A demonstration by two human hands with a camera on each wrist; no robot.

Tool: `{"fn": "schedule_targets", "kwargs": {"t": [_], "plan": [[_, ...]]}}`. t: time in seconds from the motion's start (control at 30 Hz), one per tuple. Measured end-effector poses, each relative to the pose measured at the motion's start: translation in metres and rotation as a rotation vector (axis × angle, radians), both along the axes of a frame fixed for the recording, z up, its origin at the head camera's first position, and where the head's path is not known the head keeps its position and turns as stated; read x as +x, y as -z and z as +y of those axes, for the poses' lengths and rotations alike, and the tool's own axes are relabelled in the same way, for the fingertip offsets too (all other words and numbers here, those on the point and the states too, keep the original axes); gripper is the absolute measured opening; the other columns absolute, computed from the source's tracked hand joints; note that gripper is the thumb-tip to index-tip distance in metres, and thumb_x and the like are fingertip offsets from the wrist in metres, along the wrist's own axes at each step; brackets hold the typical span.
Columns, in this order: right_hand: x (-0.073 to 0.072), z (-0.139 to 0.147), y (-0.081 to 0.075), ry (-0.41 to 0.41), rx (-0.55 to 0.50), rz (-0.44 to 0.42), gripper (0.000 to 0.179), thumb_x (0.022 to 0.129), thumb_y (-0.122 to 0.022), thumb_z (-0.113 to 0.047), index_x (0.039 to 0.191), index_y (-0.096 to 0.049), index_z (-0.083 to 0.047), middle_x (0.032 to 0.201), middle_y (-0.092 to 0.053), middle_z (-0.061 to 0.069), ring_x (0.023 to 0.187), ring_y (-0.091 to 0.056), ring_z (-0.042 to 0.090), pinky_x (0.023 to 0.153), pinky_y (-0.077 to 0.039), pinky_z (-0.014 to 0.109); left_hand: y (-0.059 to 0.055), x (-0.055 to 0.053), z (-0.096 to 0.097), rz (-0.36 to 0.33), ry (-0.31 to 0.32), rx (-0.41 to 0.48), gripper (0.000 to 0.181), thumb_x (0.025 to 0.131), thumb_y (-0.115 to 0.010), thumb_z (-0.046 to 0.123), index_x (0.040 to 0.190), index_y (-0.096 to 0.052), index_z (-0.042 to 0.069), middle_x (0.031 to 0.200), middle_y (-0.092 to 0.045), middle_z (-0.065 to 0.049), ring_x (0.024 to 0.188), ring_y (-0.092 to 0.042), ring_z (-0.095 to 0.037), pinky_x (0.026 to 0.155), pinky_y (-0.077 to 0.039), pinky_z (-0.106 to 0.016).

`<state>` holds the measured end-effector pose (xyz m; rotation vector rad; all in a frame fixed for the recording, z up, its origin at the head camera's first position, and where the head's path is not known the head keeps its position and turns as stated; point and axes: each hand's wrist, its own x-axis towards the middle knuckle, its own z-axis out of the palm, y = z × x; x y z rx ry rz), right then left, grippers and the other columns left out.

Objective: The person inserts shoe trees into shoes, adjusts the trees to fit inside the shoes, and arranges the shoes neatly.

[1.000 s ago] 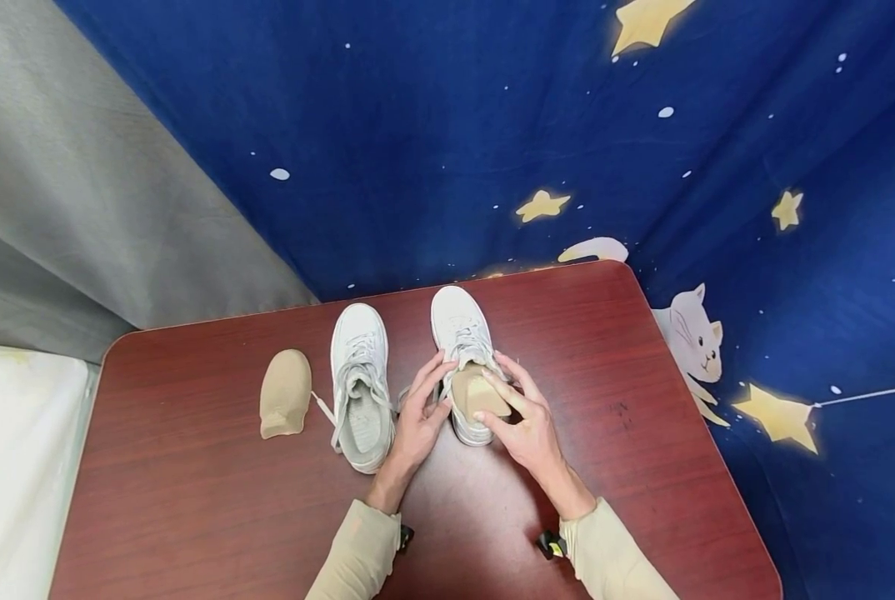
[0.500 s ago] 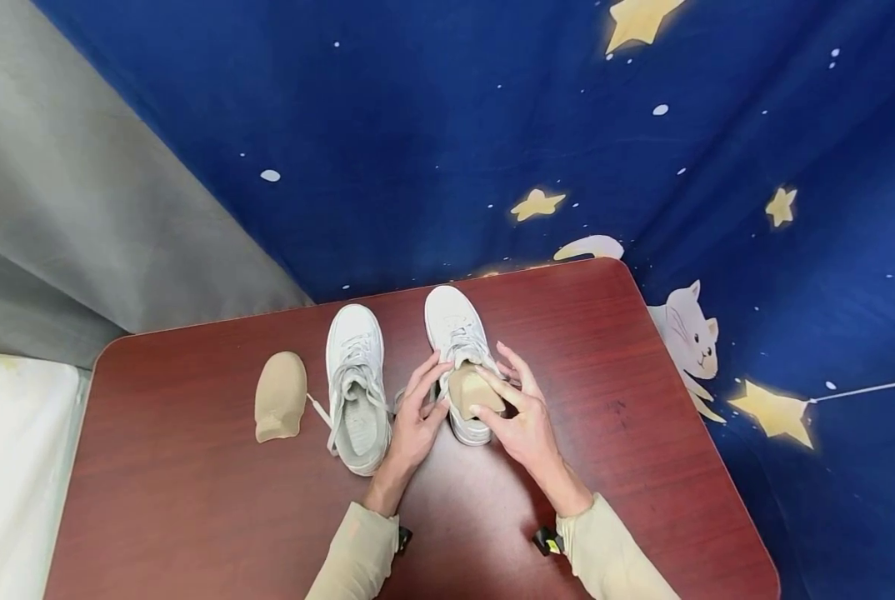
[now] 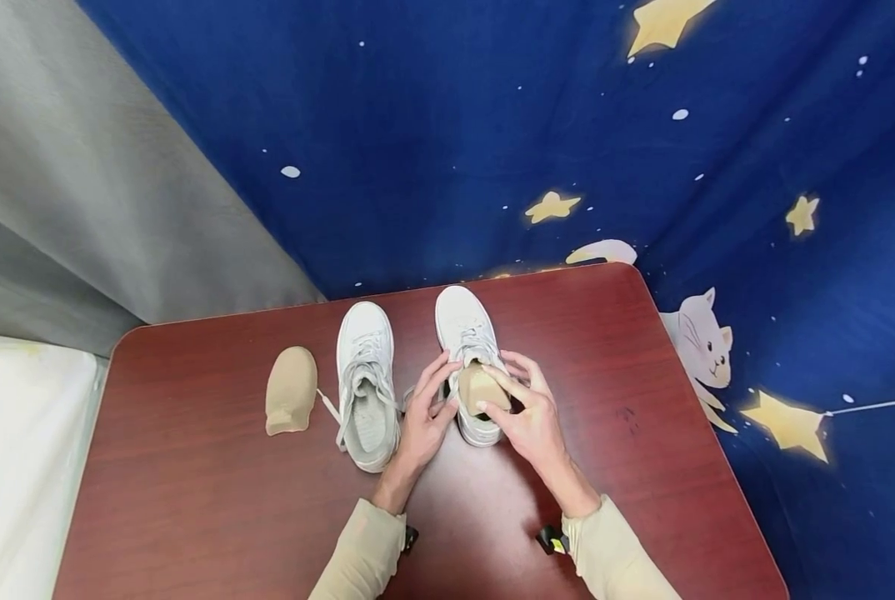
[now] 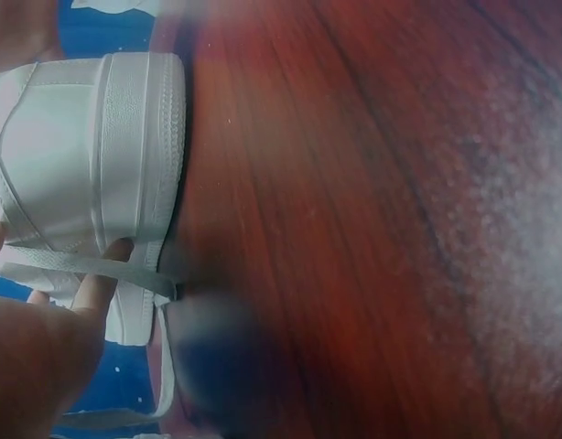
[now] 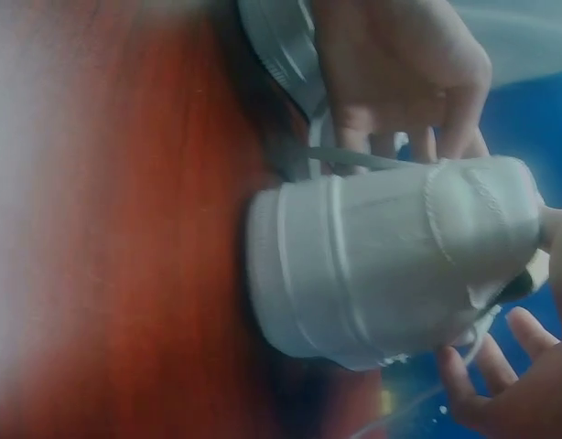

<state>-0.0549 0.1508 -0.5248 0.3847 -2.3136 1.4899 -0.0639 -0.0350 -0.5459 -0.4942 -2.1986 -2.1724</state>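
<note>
A white lace-up sneaker stands on the table, its toe pointing away from me. Inside its opening sits a beige shoe insert, the front part hidden within the shoe. My right hand pinches the insert's rear end between thumb and fingers. On the shoe's left side, my left hand holds the collar. In the left wrist view, a finger touches the sneaker's side wall under a loose lace. The right wrist view shows the heel close up, with both hands around the shoe.
A second white sneaker stands to the left, laces loose. Farther left lies another beige shoe insert. The reddish-brown table has rounded corners. A blue star-patterned curtain hangs behind, and a grey curtain hangs at left.
The insert has sunk lower into the sneaker, and less of it shows. My right hand has followed it slightly, while my left hand stays at the shoe's side. The head view has shifted a little.
</note>
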Motion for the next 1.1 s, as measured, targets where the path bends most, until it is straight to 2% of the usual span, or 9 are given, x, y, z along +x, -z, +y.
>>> {"fn": "schedule_targets", "kwargs": {"t": [0.17, 0.37, 0.5, 0.7, 0.93, 1.1], "plan": [[-0.005, 0.009, 0.013, -0.028, 0.019, -0.038, 0.047, 0.072, -0.086, -0.002, 0.116, -0.074, -0.005, 0.136, -0.054, 0.02, 0.113, -0.059, 0.042, 0.092, -0.047, 0.056, 0.001, -0.001, 0.0, -0.018, 0.002, 0.001, 0.054, 0.083, -0.055, -0.022, 0.135, -0.054, -0.007, 0.154, -0.032, -0.028, 0.139, -0.036, -0.038, 0.082, -0.055, -0.028], [-0.006, 0.01, 0.017, 0.011, 0.054, -0.047, 0.046, 0.074, -0.086, -0.012, 0.118, -0.075, -0.016, 0.128, -0.059, 0.011, 0.111, -0.06, 0.029, 0.094, -0.047, 0.049, 0.001, -0.002, -0.001, -0.02, 0.005, -0.005, 0.054, 0.084, -0.055, -0.021, 0.136, -0.054, -0.006, 0.153, -0.032, -0.028, 0.139, -0.036, -0.038, 0.083, -0.055, -0.031], [-0.007, 0.009, 0.018, 0.026, 0.072, -0.062, 0.046, 0.074, -0.086, -0.015, 0.119, -0.075, -0.019, 0.125, -0.058, 0.006, 0.11, -0.059, 0.024, 0.095, -0.046, 0.042, 0.002, -0.002, 0.0, -0.019, 0.0, -0.003, 0.053, 0.085, -0.056, -0.02, 0.136, -0.054, -0.005, 0.154, -0.033, -0.027, 0.14, -0.036, -0.037, 0.085, -0.055, -0.037], [-0.009, 0.008, 0.019, 0.053, 0.093, -0.054, 0.045, 0.072, -0.086, -0.014, 0.116, -0.076, -0.019, 0.122, -0.059, 0.007, 0.108, -0.059, 0.024, 0.093, -0.047, 0.042, 0.001, -0.003, 0.0, -0.019, 0.004, 0.002, 0.051, 0.087, -0.056, -0.018, 0.136, -0.053, -0.006, 0.154, -0.033, -0.026, 0.14, -0.036, -0.037, 0.087, -0.053, -0.046], [-0.012, 0.004, 0.022, 0.051, 0.071, -0.052, 0.046, 0.071, -0.086, -0.008, 0.116, -0.076, -0.016, 0.119, -0.06, 0.007, 0.103, -0.061, 0.023, 0.092, -0.047, 0.033, 0.0, 0.0, -0.001, -0.031, 0.003, 0.013, 0.052, 0.087, -0.055, -0.02, 0.137, -0.052, -0.007, 0.154, -0.03, -0.029, 0.14, -0.035, -0.039, 0.091, -0.052, -0.041], [-0.013, 0.006, 0.022, 0.056, 0.067, -0.063, 0.047, 0.071, -0.085, -0.006, 0.116, -0.076, -0.015, 0.12, -0.06, 0.006, 0.104, -0.06, 0.023, 0.093, -0.046, 0.033, -0.001, -0.001, 0.0, -0.019, 0.016, 0.014, 0.051, 0.088, -0.054, -0.019, 0.138, -0.051, -0.008, 0.154, -0.029, -0.031, 0.14, -0.035, -0.039, 0.092, -0.052, -0.04]]}}
